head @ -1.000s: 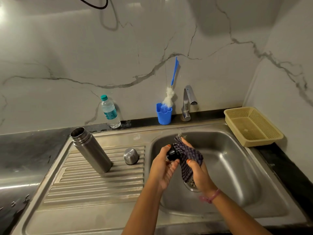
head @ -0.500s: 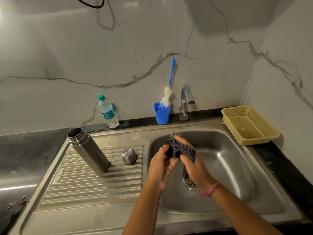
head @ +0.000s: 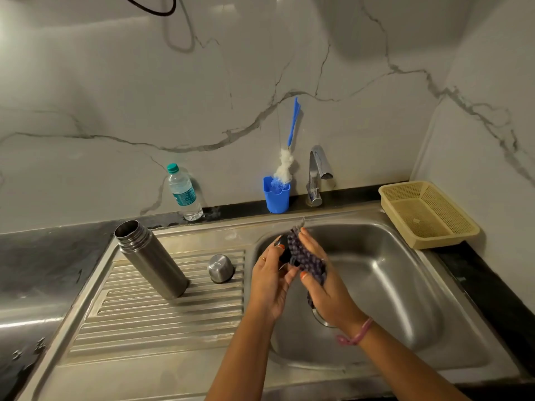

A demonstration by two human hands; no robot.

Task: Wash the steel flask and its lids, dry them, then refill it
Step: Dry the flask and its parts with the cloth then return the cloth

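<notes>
Hands over steel sink basin (head: 405, 285): left hand (head: 270, 282) grips small black inner lid (head: 284, 253), fingers curled round it; right hand (head: 321, 290) presses dark checked cloth (head: 308, 260) vs lid, thumb & fingers pinching cloth. Open cylindrical steel flask (head: 150, 260) stands upright on ribbed drainboard (head: 162, 314), w/ round steel cap (head: 220, 268) just beside it, apart.

Open steel flask (head: 150, 260) upright on drainboard, steel cap (head: 220, 268) beside it
</notes>
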